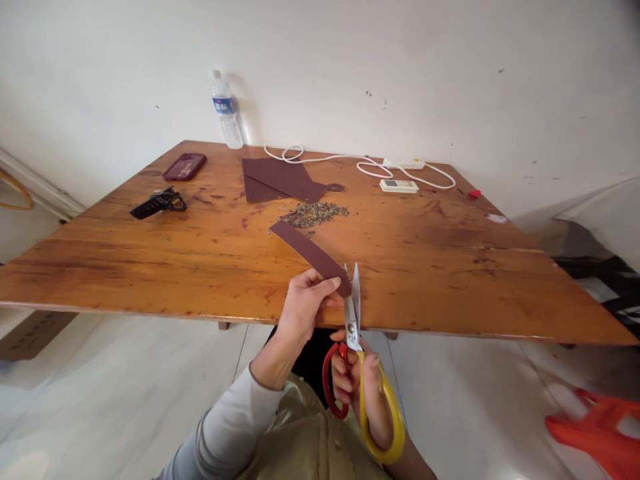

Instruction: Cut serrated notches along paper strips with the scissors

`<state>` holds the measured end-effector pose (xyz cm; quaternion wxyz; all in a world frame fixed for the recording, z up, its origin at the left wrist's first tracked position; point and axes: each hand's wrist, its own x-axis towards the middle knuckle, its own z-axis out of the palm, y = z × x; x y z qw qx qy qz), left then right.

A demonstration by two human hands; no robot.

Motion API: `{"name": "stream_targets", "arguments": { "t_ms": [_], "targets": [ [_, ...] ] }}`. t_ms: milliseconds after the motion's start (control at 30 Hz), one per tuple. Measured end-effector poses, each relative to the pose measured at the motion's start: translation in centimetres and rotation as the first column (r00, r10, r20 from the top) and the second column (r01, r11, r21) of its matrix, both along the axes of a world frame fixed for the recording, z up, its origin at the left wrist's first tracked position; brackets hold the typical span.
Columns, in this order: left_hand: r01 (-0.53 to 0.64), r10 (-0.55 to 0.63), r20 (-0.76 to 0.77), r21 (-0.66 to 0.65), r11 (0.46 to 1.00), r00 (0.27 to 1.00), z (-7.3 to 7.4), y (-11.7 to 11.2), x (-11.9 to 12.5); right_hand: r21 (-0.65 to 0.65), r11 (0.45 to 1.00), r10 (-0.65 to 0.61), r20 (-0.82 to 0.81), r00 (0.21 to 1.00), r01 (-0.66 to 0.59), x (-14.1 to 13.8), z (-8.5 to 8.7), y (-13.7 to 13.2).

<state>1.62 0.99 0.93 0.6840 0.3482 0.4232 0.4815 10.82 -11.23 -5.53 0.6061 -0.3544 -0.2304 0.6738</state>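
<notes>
My left hand (306, 303) pinches a long strip of dark maroon sandpaper or stiff paper (307, 250) near its right end. In my right hand (357, 383) are scissors (352, 328) with one red and one yellow handle. Their blades are slightly apart at the strip's right end, just above the table's front edge. Beyond the strip lies a loose pile of small brownish clippings (315, 215). Larger maroon sheets (277, 179) overlap behind that pile.
On the wooden table (210, 267) are a clear bottle (227, 113), a phone in a maroon case (185, 167), keys with a black holder (159, 203), a white remote (399, 186) and a power strip (404, 164) with its cord. An orange-red bag (595, 427) rests at lower right.
</notes>
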Motion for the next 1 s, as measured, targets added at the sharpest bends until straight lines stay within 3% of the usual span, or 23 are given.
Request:
{"name": "stream_targets", "arguments": {
  "t_ms": [200, 533, 1000],
  "targets": [
    [0.0, 0.002, -0.044, 0.06, 0.998, 0.999, -0.3, 0.1, 0.1, -0.012, 1.0, 0.009, 0.005, 1.0, -0.009, 0.1, 0.0, 0.0],
    [0.014, 0.04, -0.192, 0.272, 0.962, 0.981, -0.7, 0.5, 0.0, -0.071, 0.997, 0.039, 0.066, 0.997, -0.034, 0.4, 0.3, -0.1],
    [-0.011, 0.089, -0.208, 0.349, 0.937, 0.974, -1.2, 0.9, 0.3, -0.149, 0.988, 0.05, 0.056, 0.997, -0.041, 0.7, 0.2, 0.0]
  ]
}}
